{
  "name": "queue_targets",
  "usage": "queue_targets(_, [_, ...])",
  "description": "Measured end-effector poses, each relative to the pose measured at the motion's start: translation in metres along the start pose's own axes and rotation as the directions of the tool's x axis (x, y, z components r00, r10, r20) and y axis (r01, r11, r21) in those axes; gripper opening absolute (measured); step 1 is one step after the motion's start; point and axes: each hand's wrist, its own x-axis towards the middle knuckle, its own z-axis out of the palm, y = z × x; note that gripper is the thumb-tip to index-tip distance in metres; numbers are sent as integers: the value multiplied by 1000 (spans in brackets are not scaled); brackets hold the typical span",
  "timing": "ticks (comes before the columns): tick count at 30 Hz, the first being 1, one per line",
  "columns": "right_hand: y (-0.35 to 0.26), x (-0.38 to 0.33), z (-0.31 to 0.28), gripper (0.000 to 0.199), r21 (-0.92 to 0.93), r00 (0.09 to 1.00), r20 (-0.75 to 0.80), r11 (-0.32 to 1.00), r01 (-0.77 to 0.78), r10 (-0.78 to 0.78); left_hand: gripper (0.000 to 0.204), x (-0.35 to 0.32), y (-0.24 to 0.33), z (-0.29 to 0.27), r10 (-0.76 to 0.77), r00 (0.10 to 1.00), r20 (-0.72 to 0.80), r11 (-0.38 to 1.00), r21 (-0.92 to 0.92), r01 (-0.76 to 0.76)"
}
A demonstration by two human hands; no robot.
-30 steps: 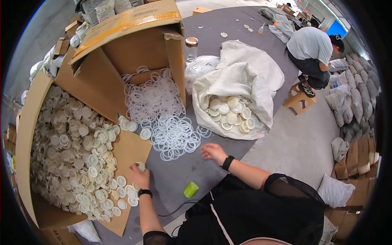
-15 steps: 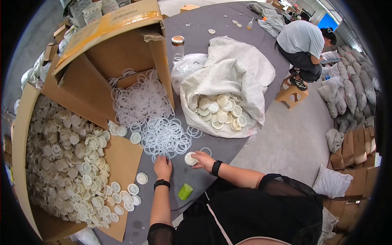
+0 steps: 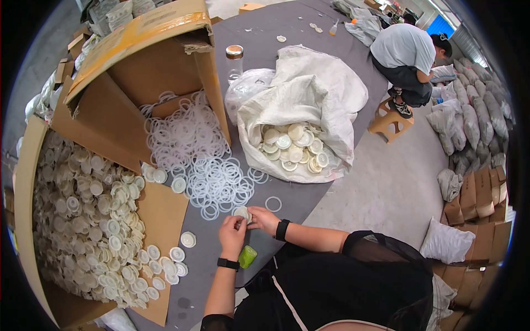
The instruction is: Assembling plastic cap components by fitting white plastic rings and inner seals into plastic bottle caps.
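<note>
In front of me, over the grey tabletop, a round white plastic cap (image 3: 242, 212) is held up between my two hands. The fingers of my right hand (image 3: 265, 219) grip its right side. My left hand (image 3: 233, 234) pinches at its lower left edge; whether a ring is also in those fingers is hidden. Just beyond lies a pile of translucent plastic rings (image 3: 218, 185), with one single ring (image 3: 273, 204) apart to its right. A small green object (image 3: 248, 257) rests below my hands, and a loose cap (image 3: 188, 239) lies to the left.
An open carton (image 3: 218, 94) spills more rings. Left of it, a large carton (image 3: 25, 220) is heaped with caps. A white woven sack (image 3: 326, 105) holding caps, and a clear jar (image 3: 234, 63), stand beyond. One person (image 3: 406, 55) sits on a stool (image 3: 391, 124) at right.
My left hand has left the edge of the ring pile and come back toward me to the cap. My right hand has carried the cap left, so the hands now meet.
</note>
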Motion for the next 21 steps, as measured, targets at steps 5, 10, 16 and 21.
queue_targets(5, [7, -1, 11, 34, 101, 986, 102, 988, 119, -130, 5, -10, 5, 3, 174, 982, -73, 981, 96, -167])
queue_targets(10, [-1, -10, 21, 33, 139, 982, 126, 982, 124, -142, 18, -18, -10, 1, -63, 970, -235, 958, -287, -7])
queue_targets(16, [-9, -18, 24, 34, 106, 970, 231, 993, 57, -80, 27, -15, -26, -10, -334, 942, 14, 693, -674, 256])
queue_targets(21, [-12, -20, 23, 34, 67, 970, 238, 997, 41, -56, 21, -19, -24, -18, -384, 922, 56, 546, -791, 276])
